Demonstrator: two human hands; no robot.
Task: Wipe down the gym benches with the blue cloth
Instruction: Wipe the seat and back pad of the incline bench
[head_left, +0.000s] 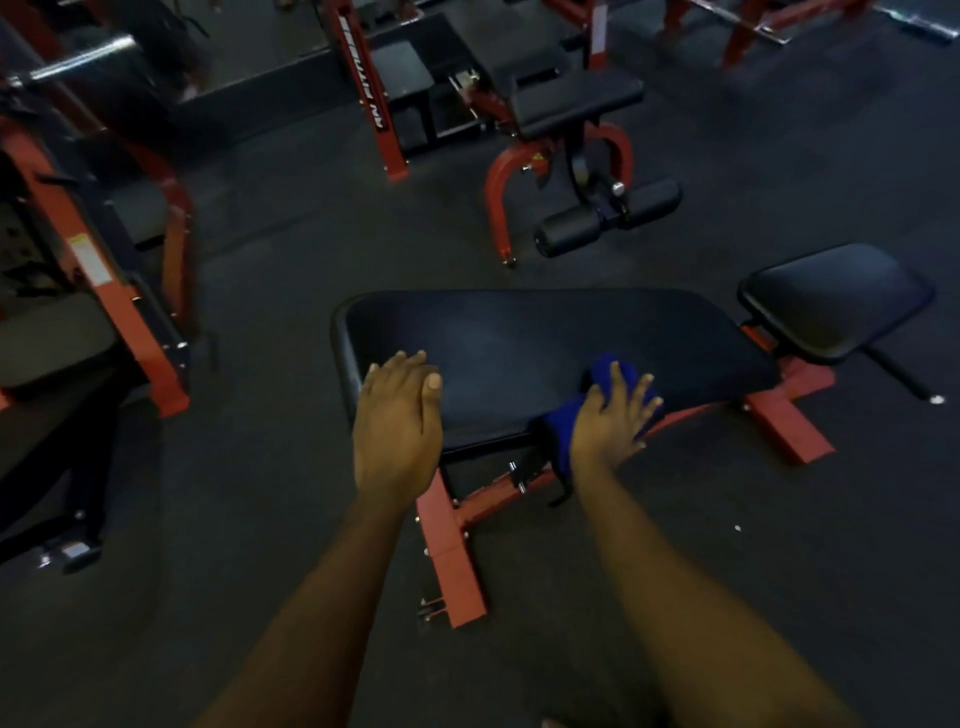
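I see the left hand (397, 415) lying flat on the near left corner of the bench pad (519, 338), fingers straight and close together, holding nothing. The right hand (610, 423) presses down on the cloth (609, 366) with its fingers spread wide and straight, so it is not pinching or curling round the fabric. The cloth sits on the pad's near edge, toward the right; part of it hangs over that edge, below the wrist. The pad is black and rests on a red frame (452, 551). A smaller seat pad (831, 301) stands just beside the big pad, on its right. Further back on the dark floor (291, 270) is another bench (576, 104) with two black rollers (571, 228) at its foot.
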